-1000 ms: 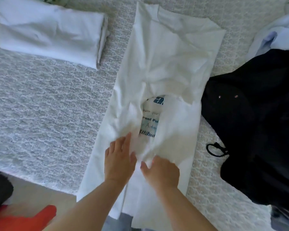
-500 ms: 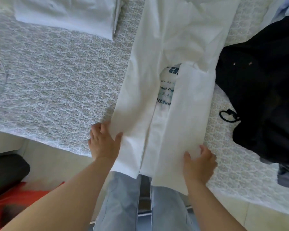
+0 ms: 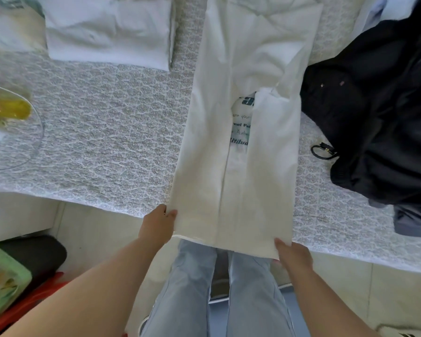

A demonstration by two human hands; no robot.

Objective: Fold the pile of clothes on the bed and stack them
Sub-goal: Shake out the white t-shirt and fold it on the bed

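A white T-shirt (image 3: 241, 166) lies lengthwise on the patterned bed cover (image 3: 107, 132), both sides folded inward so a strip of teal print shows down its middle. Its hem hangs over the bed's near edge. My left hand (image 3: 159, 226) pinches the hem's left corner. My right hand (image 3: 293, 255) grips the hem's right corner, fingers under the cloth. A folded white garment (image 3: 107, 32) rests at the far left. A heap of dark clothes (image 3: 379, 113) lies to the right.
A pale blue garment (image 3: 374, 10) peeks out behind the dark heap. A black hair tie (image 3: 322, 150) lies beside the heap. A clear glass object with yellow inside (image 3: 7, 113) stands at the left. Below the bed are a green basket (image 3: 3, 278) and my jeans (image 3: 219, 288).
Both hands moved from the shirt's middle out to its bottom corners and took hold of the hem. The shirt is smoothed flat, and its hem now hangs lower over the bed edge.
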